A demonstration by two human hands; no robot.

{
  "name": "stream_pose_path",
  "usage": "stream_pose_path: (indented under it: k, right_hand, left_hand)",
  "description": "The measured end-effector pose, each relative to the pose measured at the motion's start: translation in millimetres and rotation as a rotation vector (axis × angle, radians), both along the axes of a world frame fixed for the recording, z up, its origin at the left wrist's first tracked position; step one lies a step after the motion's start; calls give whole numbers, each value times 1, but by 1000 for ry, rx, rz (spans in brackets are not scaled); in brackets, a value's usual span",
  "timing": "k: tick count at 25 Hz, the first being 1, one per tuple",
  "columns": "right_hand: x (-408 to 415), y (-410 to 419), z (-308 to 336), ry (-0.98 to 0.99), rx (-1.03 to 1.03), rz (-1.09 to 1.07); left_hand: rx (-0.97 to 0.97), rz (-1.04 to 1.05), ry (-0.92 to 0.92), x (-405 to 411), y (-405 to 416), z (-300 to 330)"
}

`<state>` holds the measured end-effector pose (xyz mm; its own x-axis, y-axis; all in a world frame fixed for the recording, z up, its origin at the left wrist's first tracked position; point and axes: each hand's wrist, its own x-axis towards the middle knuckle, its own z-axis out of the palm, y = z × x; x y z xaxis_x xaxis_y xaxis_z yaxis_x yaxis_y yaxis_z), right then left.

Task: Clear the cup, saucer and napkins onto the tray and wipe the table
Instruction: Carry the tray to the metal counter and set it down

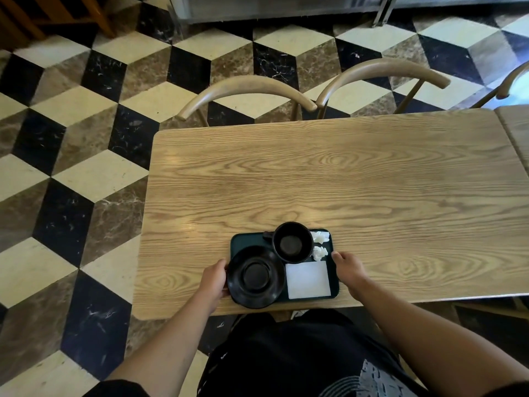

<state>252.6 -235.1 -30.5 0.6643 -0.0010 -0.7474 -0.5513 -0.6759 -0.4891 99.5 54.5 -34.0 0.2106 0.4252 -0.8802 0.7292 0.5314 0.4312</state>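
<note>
your left hand (212, 282) grips the left edge of the dark green tray (334, 282), fingers curled beside the saucer, and your right hand (349, 267) holds the right edge with the thumb on the rim. the tray sits at the near edge of the wooden desk (343, 190). on it, the black saucer (255, 275) lies at the near left, overhanging the tray's edge. a flat white napkin (308, 279) lies at the near right. just beyond them the black cup (292, 241) stands upright, its handle pointing left. two crumpled napkins (319, 244) lie right of the cup, at the far right corner. beyond the desk two wooden chairs (246, 90) stand on the chequered floor (86, 138).
</note>
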Motion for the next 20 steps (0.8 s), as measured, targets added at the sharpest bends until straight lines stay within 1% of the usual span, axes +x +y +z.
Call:
stream_pose_path:
  k: [3, 7, 10, 13, 20]
  right_hand:
    - [-3, -1, -7, 31, 50, -173]
    - [-5, -2, -23, 83, 107, -329]
    - [-8, 3, -20, 97, 146, -422]
    - [-11, 5, -16, 98, 190, -473]
    - [-22, 15, -6, -13, 204, -491]
  left_hand:
    - [0, 60, 12, 4, -1, -3]
    - [17, 111, 32, 7, -1, -8]
    - [8, 156, 33, 7, -3, -9]
    - [-2, 169, 32, 6, 0, -11]
    - [-15, 170, 7, -4, 6, -8]
